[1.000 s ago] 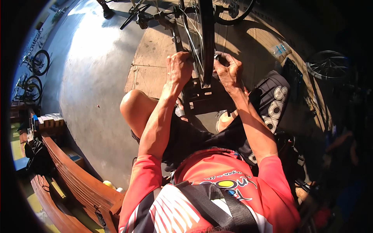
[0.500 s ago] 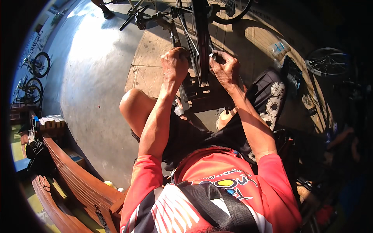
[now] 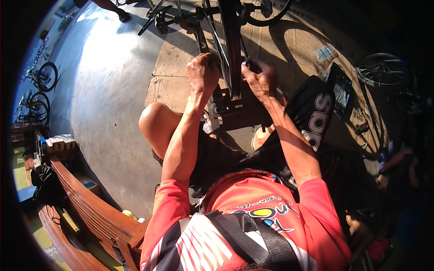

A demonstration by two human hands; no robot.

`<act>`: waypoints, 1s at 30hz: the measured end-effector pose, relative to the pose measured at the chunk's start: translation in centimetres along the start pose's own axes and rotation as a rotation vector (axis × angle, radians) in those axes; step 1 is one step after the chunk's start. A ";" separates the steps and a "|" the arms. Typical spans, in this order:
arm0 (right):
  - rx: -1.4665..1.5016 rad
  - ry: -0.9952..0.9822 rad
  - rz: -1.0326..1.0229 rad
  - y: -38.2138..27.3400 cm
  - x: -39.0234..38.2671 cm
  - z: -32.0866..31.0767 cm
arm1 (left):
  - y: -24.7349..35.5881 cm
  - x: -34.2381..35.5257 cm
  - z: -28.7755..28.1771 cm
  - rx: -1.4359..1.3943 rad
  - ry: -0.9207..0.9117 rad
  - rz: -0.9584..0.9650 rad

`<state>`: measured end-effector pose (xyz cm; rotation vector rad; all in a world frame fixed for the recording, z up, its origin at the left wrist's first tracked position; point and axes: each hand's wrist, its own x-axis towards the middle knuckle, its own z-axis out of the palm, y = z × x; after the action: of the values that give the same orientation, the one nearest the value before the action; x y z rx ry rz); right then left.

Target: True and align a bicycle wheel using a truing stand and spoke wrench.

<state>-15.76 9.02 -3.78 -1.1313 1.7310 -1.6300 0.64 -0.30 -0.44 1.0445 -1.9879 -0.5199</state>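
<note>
A bicycle wheel stands upright between my hands, seen almost edge-on, its spokes showing on the left side. Below it is a black stand with a flat base, between my legs. My left hand is closed at the wheel's left side, knuckles up; its fingertips are hidden. On the other side, my right hand is closed in a pinch close to the rim. Something small and dark shows at its fingertips, too small to name.
Cardboard lies under the stand. To the right are a tool case, a clear plastic bag and a loose wheel. A wooden bench stands at left; another person's leg shows at the far left.
My right fingers have turned slightly at the rim, and my right knee has shifted. Another person's leg has come further into view at the top left. My left hand stays almost still.
</note>
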 end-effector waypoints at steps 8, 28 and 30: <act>0.011 0.018 -0.058 -0.3 -0.1 0.0 | -0.6 0.2 0.2 0.024 0.009 0.073; 0.012 -0.006 -0.079 -0.3 -0.1 -0.1 | 0.0 0.1 0.1 -0.015 0.009 -0.004; 0.041 -0.011 -0.061 -0.3 -0.1 -0.1 | -0.6 -0.2 0.2 -0.090 -0.011 -0.053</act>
<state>-15.69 9.14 -3.44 -1.1817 1.6642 -1.6846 0.77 -0.47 -1.04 1.0435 -1.9323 -0.6389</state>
